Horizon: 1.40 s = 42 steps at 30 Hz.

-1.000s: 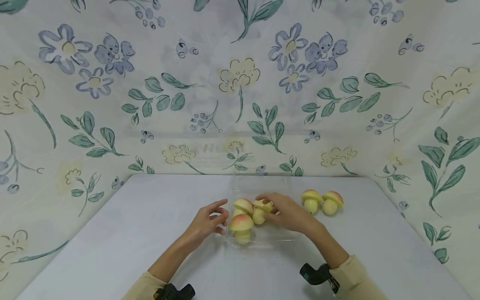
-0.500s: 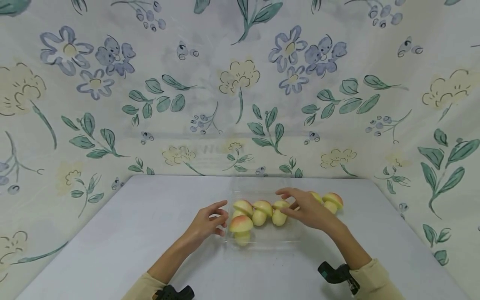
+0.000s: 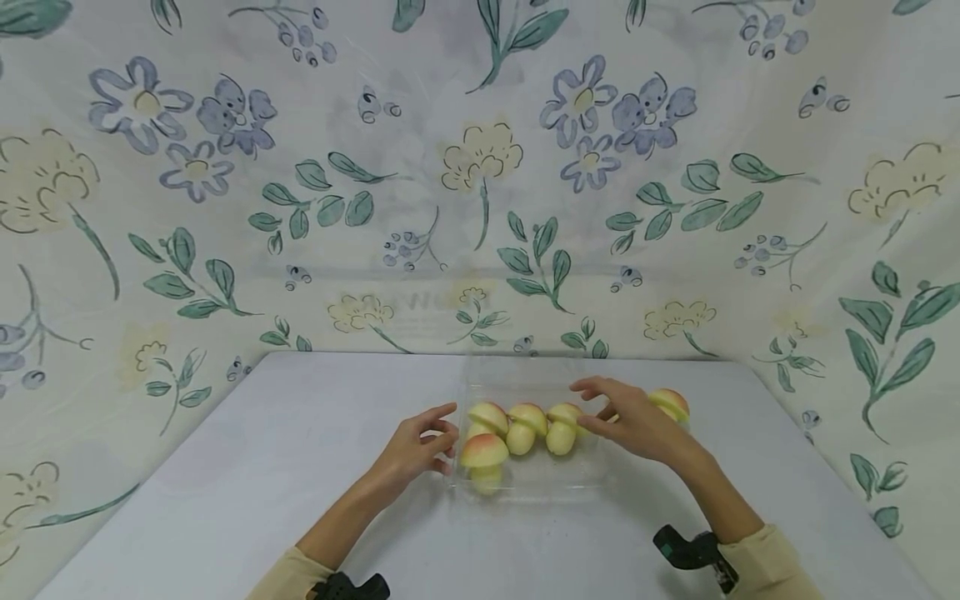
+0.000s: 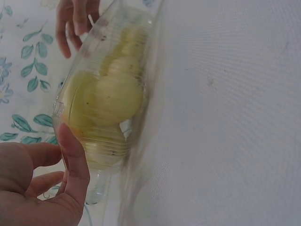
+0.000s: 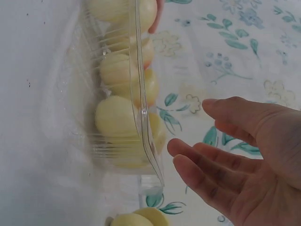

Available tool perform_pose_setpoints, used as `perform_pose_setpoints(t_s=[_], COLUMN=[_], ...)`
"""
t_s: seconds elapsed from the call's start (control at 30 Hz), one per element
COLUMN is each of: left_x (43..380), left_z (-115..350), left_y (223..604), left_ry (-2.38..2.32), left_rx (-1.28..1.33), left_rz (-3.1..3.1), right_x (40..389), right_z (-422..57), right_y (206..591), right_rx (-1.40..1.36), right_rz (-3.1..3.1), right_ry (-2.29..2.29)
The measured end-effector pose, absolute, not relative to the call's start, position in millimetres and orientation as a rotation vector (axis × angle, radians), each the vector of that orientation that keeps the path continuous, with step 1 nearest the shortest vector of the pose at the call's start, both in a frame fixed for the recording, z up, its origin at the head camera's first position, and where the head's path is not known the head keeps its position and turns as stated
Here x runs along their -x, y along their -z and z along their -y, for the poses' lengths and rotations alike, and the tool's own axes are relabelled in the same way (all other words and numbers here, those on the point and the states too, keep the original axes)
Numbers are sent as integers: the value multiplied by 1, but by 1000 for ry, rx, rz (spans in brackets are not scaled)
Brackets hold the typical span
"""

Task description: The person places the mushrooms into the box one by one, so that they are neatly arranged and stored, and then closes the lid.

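Note:
A clear plastic box stands on the table with several yellow toy mushrooms in it, their caps tinged red. At its left end my left hand holds the rim, and the left wrist view shows the thumb against the edge. My right hand hovers at the box's right end. Its fingers are apart and hold nothing in the right wrist view. Beyond this hand, outside the box, lies another mushroom, partly hidden.
A white table runs back to a floral cloth hung behind it. The box's transparent lid appears to stand raised at the back. Dark wrist cameras are strapped to both forearms.
My right hand has let go of a mushroom in the box and moved right, uncovering a row of them. It now covers one loose mushroom. The left hand has stayed at the rim.

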State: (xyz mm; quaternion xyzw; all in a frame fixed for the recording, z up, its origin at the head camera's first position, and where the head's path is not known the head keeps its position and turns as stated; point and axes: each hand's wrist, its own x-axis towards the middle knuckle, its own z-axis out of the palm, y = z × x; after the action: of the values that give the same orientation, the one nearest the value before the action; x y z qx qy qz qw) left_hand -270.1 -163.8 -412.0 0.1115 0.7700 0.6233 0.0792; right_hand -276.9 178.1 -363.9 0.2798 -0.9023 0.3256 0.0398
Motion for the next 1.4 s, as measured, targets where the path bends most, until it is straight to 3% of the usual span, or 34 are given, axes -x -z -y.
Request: perform_pose_setpoints(t_s=[1.4], left_x=[271], left_z=[162], left_y=[411], left_ry=[-1856], left_rx=[-289], left_rz=[-2309], right_x=[286], right_z=[-243], right_y=[354], right_rx=[-516], right_rz=[3010], right_ry=[-837])
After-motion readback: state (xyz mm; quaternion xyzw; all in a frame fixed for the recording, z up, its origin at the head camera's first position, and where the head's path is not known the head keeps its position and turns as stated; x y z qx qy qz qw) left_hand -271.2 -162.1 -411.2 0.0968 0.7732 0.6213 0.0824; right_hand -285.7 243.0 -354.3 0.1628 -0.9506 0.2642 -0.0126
